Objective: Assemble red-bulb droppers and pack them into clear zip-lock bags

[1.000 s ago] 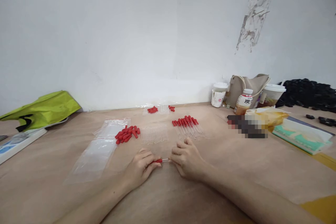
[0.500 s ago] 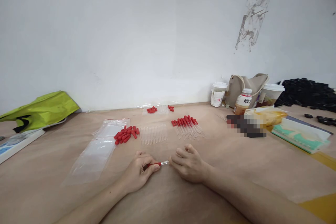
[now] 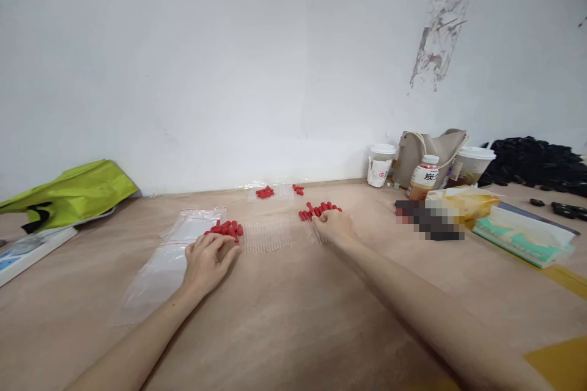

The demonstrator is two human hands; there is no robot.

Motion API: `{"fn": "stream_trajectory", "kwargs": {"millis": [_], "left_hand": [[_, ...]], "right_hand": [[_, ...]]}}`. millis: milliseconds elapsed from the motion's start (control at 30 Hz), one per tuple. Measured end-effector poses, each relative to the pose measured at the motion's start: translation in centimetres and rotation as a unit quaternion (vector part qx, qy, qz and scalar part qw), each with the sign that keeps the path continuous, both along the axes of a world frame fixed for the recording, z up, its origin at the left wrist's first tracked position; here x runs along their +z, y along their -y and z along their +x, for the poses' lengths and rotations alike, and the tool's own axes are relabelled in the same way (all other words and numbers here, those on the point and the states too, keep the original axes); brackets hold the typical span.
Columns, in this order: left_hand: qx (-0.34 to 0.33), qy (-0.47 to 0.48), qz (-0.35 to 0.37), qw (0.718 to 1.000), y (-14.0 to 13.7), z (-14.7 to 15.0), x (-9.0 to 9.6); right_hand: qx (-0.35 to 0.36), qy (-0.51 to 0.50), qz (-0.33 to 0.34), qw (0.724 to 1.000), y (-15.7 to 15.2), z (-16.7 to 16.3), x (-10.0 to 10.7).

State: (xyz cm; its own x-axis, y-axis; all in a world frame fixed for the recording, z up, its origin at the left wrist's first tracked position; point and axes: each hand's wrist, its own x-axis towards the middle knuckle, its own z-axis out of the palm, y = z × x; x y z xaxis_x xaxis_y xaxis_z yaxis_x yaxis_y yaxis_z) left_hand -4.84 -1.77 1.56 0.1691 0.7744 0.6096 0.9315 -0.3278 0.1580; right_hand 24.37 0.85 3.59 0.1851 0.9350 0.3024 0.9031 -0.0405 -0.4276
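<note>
My left hand [image 3: 207, 261] reaches over the near side of a pile of red rubber bulbs [image 3: 232, 227], thumb and fingers apart and bent towards it. Some of the bulbs are hidden behind its fingers. Right of the pile, thin clear dropper tubes [image 3: 268, 236] lie side by side in a row. My right hand [image 3: 334, 226] is at the group of red-topped droppers [image 3: 326, 206], fingers pinched on a dropper [image 3: 309, 208] at the group's left part. The hand covers much of the other droppers' clear stems.
Clear zip bags [image 3: 158, 278] lie at the left. Farther back is a bag with red bulbs [image 3: 265, 192] and tubes. A green bag [image 3: 82, 186] and power strip [image 3: 36, 250] sit far left. Cup [image 3: 380, 165], bottle [image 3: 424, 177], beige bag [image 3: 440, 153] and tissue pack [image 3: 525, 235] stand right.
My hands have parted from the front middle, where both were at one dropper. The left went back and left to the bulbs; the right carried the dropper back to the group.
</note>
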Motion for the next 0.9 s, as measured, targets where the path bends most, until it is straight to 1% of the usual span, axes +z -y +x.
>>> {"fn": "stream_trajectory", "kwargs": {"millis": [67,133,300,433,533,633,667,733,833,900], "left_hand": [[0.028,-0.009,-0.003,1.000,-0.5,-0.8,-0.3],[0.039,-0.014,-0.012,0.999,-0.7,-1.2,-0.4],[0.040,-0.029,-0.019,0.999,-0.8,-1.2,-0.5],[0.040,-0.035,-0.020,0.998,-1.1,-1.2,-0.6],[0.042,-0.036,-0.025,0.998,-1.2,-1.3,-0.7],[0.042,-0.034,-0.033,0.998,-1.2,-1.3,-0.6],[0.043,-0.033,-0.035,0.998,-1.2,-1.2,-0.6],[0.046,-0.032,-0.037,0.998,-1.1,-1.2,-0.6],[0.058,-0.033,-0.024,0.997,-1.0,-1.0,-0.6],[0.073,-0.040,0.003,0.997,-0.9,-0.9,-0.6]], "right_hand": [[-0.015,0.005,0.000,1.000,-1.4,-0.4,-0.5],[-0.019,0.020,0.006,1.000,-2.2,-0.8,-1.3],[-0.027,0.073,0.007,0.997,-2.7,-1.1,-2.6],[-0.022,0.098,0.001,0.995,-2.3,-0.9,-2.5],[-0.015,0.102,0.016,0.995,-1.9,-1.2,-2.1],[0.031,0.092,0.032,0.995,-1.6,-2.4,-1.7],[0.046,0.085,0.026,0.995,-1.7,-2.9,-1.6],[0.057,0.072,-0.008,0.996,-1.9,-4.0,-1.5],[0.041,0.057,-0.068,0.995,-2.7,-5.4,-1.3],[0.032,0.048,-0.091,0.994,-3.3,-5.9,-1.1]]}}
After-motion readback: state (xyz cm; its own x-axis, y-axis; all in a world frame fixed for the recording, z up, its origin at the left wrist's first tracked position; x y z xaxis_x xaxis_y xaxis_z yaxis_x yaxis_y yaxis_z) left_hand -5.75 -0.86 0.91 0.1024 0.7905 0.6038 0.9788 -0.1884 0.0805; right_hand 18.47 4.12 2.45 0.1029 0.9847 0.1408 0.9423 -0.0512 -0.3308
